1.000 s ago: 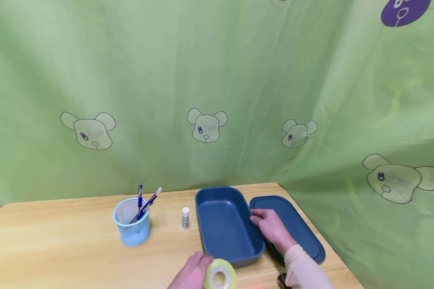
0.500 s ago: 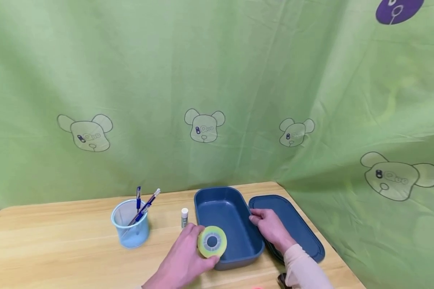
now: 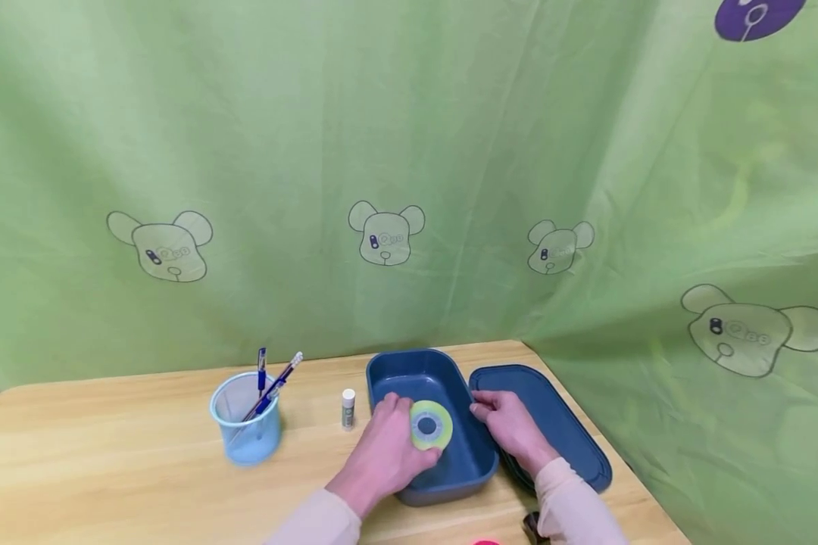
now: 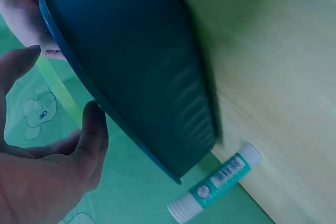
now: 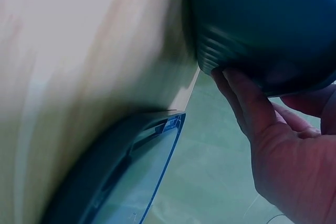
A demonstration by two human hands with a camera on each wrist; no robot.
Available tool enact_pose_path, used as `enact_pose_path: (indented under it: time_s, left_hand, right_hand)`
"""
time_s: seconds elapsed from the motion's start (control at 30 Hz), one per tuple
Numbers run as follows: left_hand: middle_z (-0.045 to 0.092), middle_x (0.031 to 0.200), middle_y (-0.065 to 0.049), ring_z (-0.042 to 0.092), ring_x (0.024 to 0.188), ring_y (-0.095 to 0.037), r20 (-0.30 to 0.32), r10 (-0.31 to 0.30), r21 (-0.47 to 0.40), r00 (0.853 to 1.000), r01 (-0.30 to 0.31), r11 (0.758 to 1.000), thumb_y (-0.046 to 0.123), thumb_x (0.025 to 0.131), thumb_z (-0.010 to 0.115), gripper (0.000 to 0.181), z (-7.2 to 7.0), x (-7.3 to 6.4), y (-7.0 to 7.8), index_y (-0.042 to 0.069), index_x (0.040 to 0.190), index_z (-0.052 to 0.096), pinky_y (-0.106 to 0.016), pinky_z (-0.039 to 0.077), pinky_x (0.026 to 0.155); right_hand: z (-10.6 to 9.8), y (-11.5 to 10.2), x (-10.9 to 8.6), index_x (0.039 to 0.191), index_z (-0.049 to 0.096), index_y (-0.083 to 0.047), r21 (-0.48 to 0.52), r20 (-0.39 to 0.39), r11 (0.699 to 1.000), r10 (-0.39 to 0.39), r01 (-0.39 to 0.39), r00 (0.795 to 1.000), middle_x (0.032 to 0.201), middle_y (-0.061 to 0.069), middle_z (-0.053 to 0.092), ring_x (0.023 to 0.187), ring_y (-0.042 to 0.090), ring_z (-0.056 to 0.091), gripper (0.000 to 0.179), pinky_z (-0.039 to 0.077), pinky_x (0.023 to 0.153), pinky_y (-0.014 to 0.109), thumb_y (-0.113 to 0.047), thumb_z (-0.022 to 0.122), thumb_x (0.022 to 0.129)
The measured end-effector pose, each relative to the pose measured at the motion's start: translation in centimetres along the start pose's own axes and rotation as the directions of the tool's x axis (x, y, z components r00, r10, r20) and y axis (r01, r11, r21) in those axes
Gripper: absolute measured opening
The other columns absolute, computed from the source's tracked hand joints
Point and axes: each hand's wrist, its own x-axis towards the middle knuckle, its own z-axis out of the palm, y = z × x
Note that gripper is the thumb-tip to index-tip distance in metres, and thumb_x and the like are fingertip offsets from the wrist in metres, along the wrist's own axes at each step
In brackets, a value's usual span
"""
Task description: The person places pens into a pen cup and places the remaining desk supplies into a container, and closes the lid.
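In the head view my left hand holds a roll of clear, yellowish tape by its edge, between thumb and fingers, over the inside of a dark blue rectangular box. Whether the roll touches the box floor cannot be seen. The left wrist view shows the tape roll as a thin yellow-green band between thumb and fingers, beside the rim. On the box's right side, my right hand pinches the wall at the rim. Its fingers lie against the outer wall in the right wrist view.
A dark blue lid lies right of the box, partly under my right forearm. A glue stick stands left of the box. Farther left is a light blue mesh cup with pens and pencils. A black object and something pink-red show at the front edge.
My left hand has carried the tape roll up from the near side of the box, over its front-left rim, to above its inside. The right hand keeps its hold on the box.
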Motion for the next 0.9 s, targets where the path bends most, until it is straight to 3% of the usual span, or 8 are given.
enact_pose_path:
  time_s: [0.27, 0.53, 0.73, 0.9]
  left_hand:
    - [0.047, 0.100, -0.012, 0.047, 0.091, -0.024, 0.022, -0.015, 0.050, 1.000, 0.014, 0.999, 0.037, 0.064, 0.077, 0.069, 1.6, 2.2, 0.7, -0.007, 0.110, 0.050, -0.035, 0.047, 0.081]
    - [0.047, 0.103, -0.014, 0.047, 0.090, -0.025, 0.075, -0.084, 0.085, 0.994, 0.077, 0.993, 0.039, 0.065, 0.078, 0.072, 3.5, 2.8, 0.3, -0.007, 0.113, 0.050, -0.035, 0.048, 0.083]
    - [0.048, 0.096, -0.011, 0.047, 0.085, -0.023, 0.125, -0.066, 0.180, 0.990, 0.043, 0.983, 0.042, 0.063, 0.078, 0.070, 4.7, 3.5, 0.4, -0.003, 0.110, 0.053, -0.034, 0.049, 0.076]
    - [0.046, 0.095, -0.011, 0.047, 0.084, -0.023, 0.146, -0.079, 0.162, 0.986, 0.055, 0.985, 0.039, 0.063, 0.079, 0.067, 5.4, 3.7, 0.3, -0.003, 0.109, 0.053, -0.034, 0.050, 0.076]
  right_hand:
    - [-0.1, 0.1, 0.2, 0.120, 0.055, 0.003, 0.003, -0.009, 1.000, 0.005, -0.005, 1.000, 0.118, 0.015, 0.055, 0.111, 0.026, 0.048, 0.034, 0.042, 0.092, 0.041, -0.009, 0.055, 0.088]
    - [0.0, 0.2, 0.3, 0.121, 0.053, 0.002, 0.005, 0.003, 1.000, 0.006, -0.006, 1.000, 0.118, 0.015, 0.056, 0.110, 0.026, 0.049, 0.035, 0.043, 0.091, 0.041, -0.010, 0.054, 0.088]
    - [-0.2, 0.3, 0.1, 0.123, 0.051, 0.003, -0.006, 0.002, 1.000, 0.009, -0.009, 1.000, 0.118, 0.015, 0.056, 0.110, 0.026, 0.049, 0.036, 0.042, 0.092, 0.042, -0.011, 0.053, 0.090]
    - [-0.1, 0.1, 0.3, 0.124, 0.051, 0.002, -0.013, 0.013, 1.000, 0.007, -0.007, 1.000, 0.117, 0.015, 0.056, 0.110, 0.025, 0.049, 0.037, 0.042, 0.092, 0.042, -0.013, 0.052, 0.090]
